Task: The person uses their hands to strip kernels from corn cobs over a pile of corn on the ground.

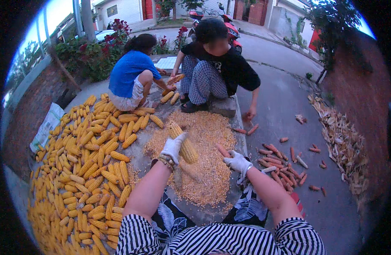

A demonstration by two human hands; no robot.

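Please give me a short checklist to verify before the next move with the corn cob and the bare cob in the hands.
1. Left hand grips yellow corn cob: ok.
2. Right hand holds bare reddish cob: ok.
3. Both hands gloved: ok.
4. Both hands over the kernel pile: ok.
5. Two other people's hands away from the wearer's hands: ok.
6. Kernels remaining on the cob's hidden side: cannot tell.

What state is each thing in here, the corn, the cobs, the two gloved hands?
Left hand: gloved, gripping a yellow corn ear.
Right hand: gloved, holding a bare reddish cob.
Kernel pile: loose, heaped.
Whole ears: unshelled, spread out.
Stripped cobs: bare, scattered.
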